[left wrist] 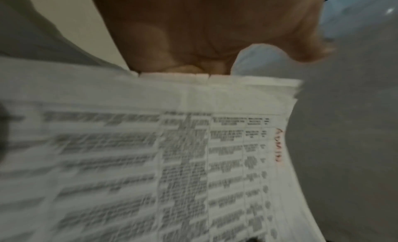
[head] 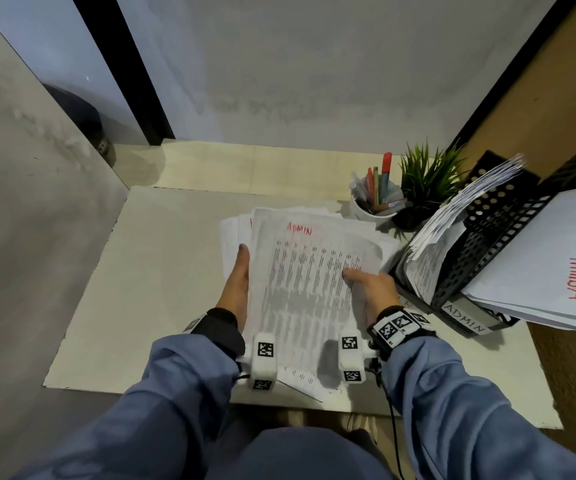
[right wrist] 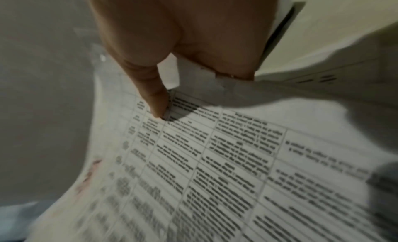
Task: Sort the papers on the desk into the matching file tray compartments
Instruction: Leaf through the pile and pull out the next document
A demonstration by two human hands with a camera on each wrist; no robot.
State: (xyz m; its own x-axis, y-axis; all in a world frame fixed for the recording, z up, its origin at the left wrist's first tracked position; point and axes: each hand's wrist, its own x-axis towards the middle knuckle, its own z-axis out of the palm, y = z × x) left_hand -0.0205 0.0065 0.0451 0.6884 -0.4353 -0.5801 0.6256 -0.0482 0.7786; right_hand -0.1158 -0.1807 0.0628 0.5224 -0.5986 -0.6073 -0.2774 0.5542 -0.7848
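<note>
A fanned stack of printed papers [head: 307, 282] is held above the desk's middle. Its top sheet is a table with "ADMIN" written in red at the far end. My left hand [head: 236, 285] grips the stack's left edge, thumb along the side and fingers hidden underneath. My right hand [head: 373, 289] pinches the right edge, its thumb [right wrist: 155, 95] pressing on the top sheet [right wrist: 215, 160]. The left wrist view shows my left hand [left wrist: 193, 32] against the paper edge [left wrist: 193, 160]. A black perforated file tray [head: 494, 230] stands at the right, with an "ADMIN" label [head: 464, 316] on its front.
Sheets marked "Admin" in red [head: 556, 258] lie in the tray's right compartment, and curled papers [head: 453, 230] fill the one to the left. A white pen cup [head: 375, 202] and a small green plant [head: 425, 181] stand behind the stack. Walls close off the pale desk [head: 141, 289] at left and back.
</note>
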